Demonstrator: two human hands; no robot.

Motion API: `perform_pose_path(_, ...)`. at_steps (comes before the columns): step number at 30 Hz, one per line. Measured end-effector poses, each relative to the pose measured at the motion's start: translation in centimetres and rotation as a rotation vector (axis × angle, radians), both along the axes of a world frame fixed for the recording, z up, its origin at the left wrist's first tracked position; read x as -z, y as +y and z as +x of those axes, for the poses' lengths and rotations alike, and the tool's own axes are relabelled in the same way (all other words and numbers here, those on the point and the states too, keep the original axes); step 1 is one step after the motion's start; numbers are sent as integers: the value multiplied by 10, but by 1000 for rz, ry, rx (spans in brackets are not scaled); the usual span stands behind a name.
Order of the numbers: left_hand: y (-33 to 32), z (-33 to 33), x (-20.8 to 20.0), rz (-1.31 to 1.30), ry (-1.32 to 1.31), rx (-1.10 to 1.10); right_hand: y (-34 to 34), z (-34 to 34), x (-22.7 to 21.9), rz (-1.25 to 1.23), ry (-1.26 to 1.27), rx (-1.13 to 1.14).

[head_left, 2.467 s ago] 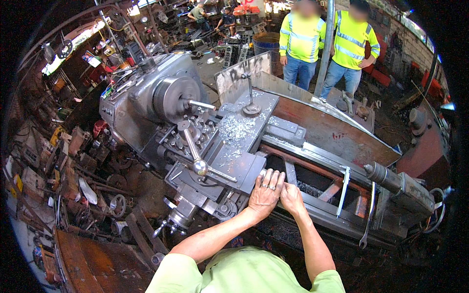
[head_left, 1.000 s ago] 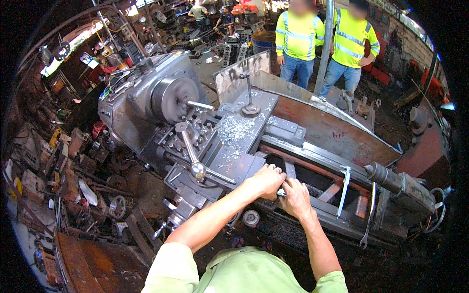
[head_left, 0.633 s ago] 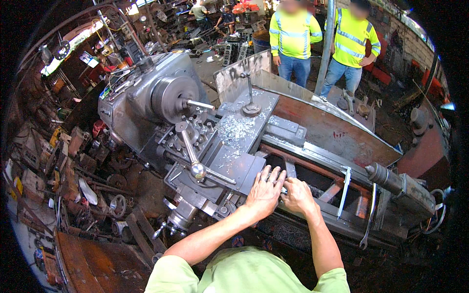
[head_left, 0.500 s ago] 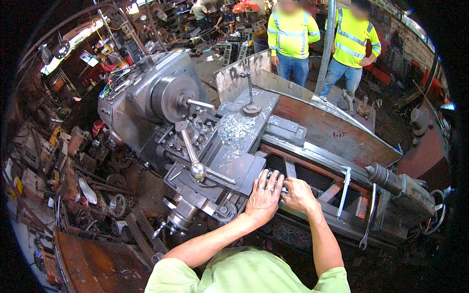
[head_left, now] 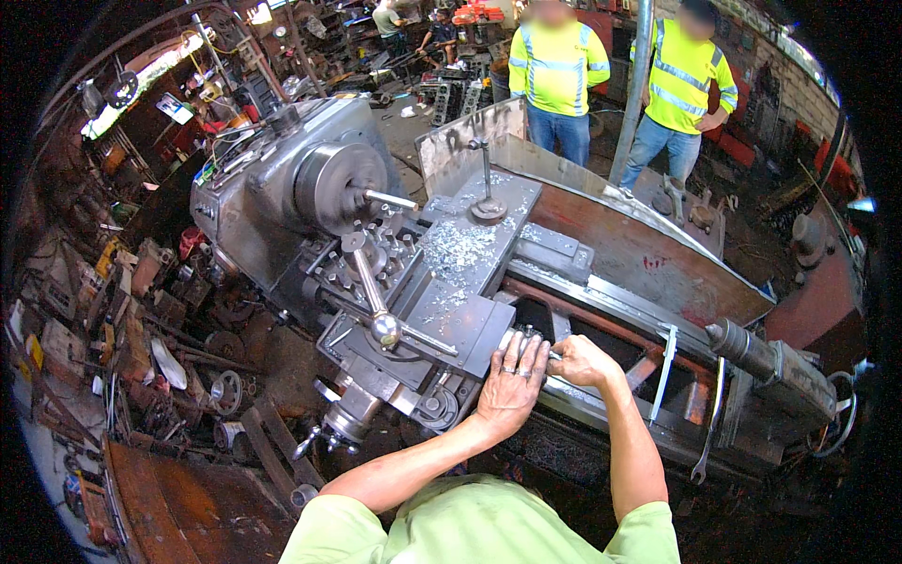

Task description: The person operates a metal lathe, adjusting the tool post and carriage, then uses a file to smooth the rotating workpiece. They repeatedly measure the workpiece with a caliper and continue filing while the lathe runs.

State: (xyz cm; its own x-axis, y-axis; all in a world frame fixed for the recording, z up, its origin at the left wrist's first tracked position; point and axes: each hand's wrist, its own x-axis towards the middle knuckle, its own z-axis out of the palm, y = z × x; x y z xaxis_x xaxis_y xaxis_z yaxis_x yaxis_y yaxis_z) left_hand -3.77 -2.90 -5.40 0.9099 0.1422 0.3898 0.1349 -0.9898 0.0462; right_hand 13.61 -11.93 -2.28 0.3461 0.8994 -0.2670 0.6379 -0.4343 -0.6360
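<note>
My left hand (head_left: 512, 387) rests at the right end of the lathe carriage (head_left: 479, 324), its fingers bent down close together over a small dark metal part (head_left: 529, 331). Most of that part is hidden under the fingers. Right beside it, my right hand (head_left: 583, 362) is closed, knuckles up, with a short bit of metal showing at its fingertips; its kind cannot be made out. Both hands nearly touch above the lathe bed (head_left: 601, 399). Left of them stands the tool post's ball-ended lever (head_left: 374, 296). Bright metal chips (head_left: 456, 249) lie scattered over the cross slide.
The lathe chuck (head_left: 324, 193) holds a thin bar (head_left: 390, 199). A round-based stand (head_left: 488, 211) sits on the slide. Rightward are a metal strip (head_left: 664, 371), a wrench (head_left: 711, 423) and the tailstock (head_left: 780, 352). Two people in yellow shirts (head_left: 554, 66) stand beyond a post (head_left: 632, 94).
My right hand has turned and shifted slightly up and right, its fingers curled tighter. The left hand stays on the part, which shows a little more between them.
</note>
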Motion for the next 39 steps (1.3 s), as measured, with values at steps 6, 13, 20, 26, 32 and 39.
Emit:
perform_pose_path(6, 7, 9, 5, 51, -49, 16, 3, 10, 1, 14, 183, -24)
perform_pose_path(13, 10, 15, 4, 85, -52, 11, 4, 18, 0, -9, 238, -61)
perform_pose_path(20, 11, 21, -2, 124, -10, 2, 7, 25, 13, 40, 408, -83)
perform_pose_path(26, 14, 25, -9, 140, 56, 9, 9, 32, 29, 4, 517, -51)
perform_pose_path(32, 19, 28, -18, 144, 103, 74, 8, 35, 37, 28, 632, -23)
perform_pose_path(39, 27, 34, -25, 100, 205, 156, 6, 39, 52, 74, 790, 30)
